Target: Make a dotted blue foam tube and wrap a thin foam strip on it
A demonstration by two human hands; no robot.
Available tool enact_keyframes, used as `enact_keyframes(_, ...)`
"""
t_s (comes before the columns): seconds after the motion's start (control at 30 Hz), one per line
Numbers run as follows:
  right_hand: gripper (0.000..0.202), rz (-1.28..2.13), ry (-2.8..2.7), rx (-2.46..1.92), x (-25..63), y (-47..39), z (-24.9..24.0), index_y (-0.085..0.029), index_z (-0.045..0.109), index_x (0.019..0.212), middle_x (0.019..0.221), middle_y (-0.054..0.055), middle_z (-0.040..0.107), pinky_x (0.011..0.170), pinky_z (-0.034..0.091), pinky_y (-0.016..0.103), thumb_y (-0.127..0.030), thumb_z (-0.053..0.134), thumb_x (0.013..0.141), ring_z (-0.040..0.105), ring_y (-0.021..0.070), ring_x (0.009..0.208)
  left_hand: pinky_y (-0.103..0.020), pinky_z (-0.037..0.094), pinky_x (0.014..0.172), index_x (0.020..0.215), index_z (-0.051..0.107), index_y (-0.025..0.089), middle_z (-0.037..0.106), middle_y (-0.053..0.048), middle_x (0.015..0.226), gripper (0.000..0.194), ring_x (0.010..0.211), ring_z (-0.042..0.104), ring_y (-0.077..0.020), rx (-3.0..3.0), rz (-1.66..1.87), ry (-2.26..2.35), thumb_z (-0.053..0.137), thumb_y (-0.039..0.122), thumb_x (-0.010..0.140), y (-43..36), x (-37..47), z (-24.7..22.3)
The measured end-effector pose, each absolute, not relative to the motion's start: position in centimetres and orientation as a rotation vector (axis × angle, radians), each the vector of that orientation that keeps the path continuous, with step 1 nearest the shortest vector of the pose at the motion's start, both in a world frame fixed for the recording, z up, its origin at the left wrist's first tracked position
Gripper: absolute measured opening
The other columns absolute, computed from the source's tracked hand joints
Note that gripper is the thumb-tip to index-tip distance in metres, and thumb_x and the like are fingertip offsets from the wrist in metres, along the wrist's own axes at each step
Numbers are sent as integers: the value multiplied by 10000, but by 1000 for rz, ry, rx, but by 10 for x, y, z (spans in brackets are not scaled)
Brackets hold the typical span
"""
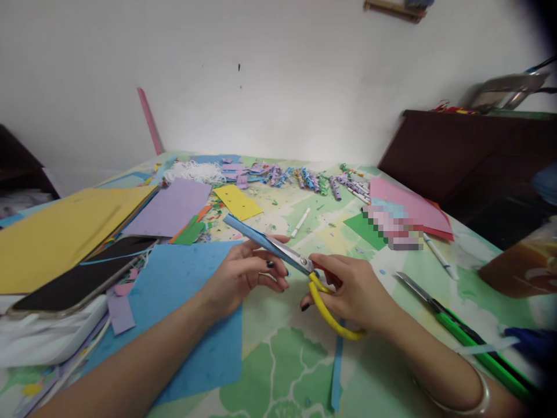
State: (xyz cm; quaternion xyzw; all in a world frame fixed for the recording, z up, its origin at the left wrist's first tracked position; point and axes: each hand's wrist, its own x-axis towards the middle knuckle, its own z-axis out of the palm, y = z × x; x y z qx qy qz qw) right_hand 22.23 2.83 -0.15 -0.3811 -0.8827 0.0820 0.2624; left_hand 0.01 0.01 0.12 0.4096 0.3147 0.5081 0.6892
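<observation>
Yellow-handled scissors (324,305) are gripped in my right hand (354,290), their metal blades pointing up and left. A folded blue paper strip (243,228) lies along the blades. My left hand (243,270) has its fingers curled around the middle of that strip, close to the blades. Below my right hand, a narrow blue strip (336,377) extends toward the table's near side; its upper end is hidden by the hand and handles. A large blue sheet (209,342) lies flat beneath my left forearm.
A green utility knife (461,331) lies on the right, blade exposed. Yellow paper (65,232), a phone (82,278) and a purple sheet (169,209) sit left. Curled paper pieces (308,179) and white shredded strips (194,172) line the back. A white pen (300,223) lies mid-table.
</observation>
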Motion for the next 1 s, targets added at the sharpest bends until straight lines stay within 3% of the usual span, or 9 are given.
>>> enact_keyframes(0.13,509,209,-2355,-1040,228,34,1,-200,657,1096,821,46,646,550,378,243,-524,710,706,503,106,556,-413,528,848,1183,612,60,722,-177,967,553,926,681,-312,722,1141,441,581,294,683,3,-4,2)
enact_keyframes(0.27,503,189,-2315,-1054,231,35,7,-212,654,1092,865,43,652,549,393,246,-531,711,707,514,108,568,-385,533,844,1082,644,39,713,-217,961,591,915,687,-307,605,1171,514,494,543,811,7,-4,4)
enact_keyframes(0.33,495,187,-2334,-1061,231,35,10,-227,655,1092,885,38,656,557,399,250,-529,716,704,530,114,587,-325,555,766,999,658,64,725,-191,876,486,825,705,-258,568,1206,638,482,497,865,10,-4,3)
enact_keyframes(0.5,495,238,-2438,-1089,233,33,19,-238,636,1095,942,37,657,622,416,272,-488,746,682,578,156,707,-212,546,636,981,614,161,709,-50,739,133,671,688,-137,568,1366,835,570,174,856,14,-6,-1)
enact_keyframes(0.6,520,290,-2449,-1137,237,34,24,-233,601,1088,959,35,648,653,416,288,-498,751,666,578,173,754,-207,542,602,969,555,193,731,-60,886,188,674,681,-125,648,1455,908,590,89,816,15,-9,2)
enact_keyframes(0.7,531,376,-2433,-1205,239,34,28,-225,566,1037,887,24,630,614,399,287,-532,750,644,551,174,729,-204,519,561,1118,478,248,725,-90,1025,357,735,686,-152,787,1522,929,615,115,817,15,-10,8)
enact_keyframes(0.8,473,414,-2459,-1216,236,31,28,-228,560,982,873,15,623,599,384,288,-531,731,661,541,166,709,-223,523,633,1218,452,263,719,-89,1070,479,831,679,-162,792,1579,930,648,116,806,16,-11,10)
enact_keyframes(0.9,479,400,-2493,-1198,232,27,26,-234,567,989,917,18,630,616,387,297,-547,725,662,554,171,733,-197,504,673,1094,605,195,704,-67,1116,339,811,648,-113,704,1602,932,669,86,779,19,-13,8)
enact_keyframes(1.0,503,345,-2498,-1212,231,27,23,-245,569,1022,964,19,632,634,400,305,-543,739,653,564,183,770,-188,495,612,974,681,170,722,-46,1031,236,687,611,-78,616,1617,937,670,68,762,22,-16,5)
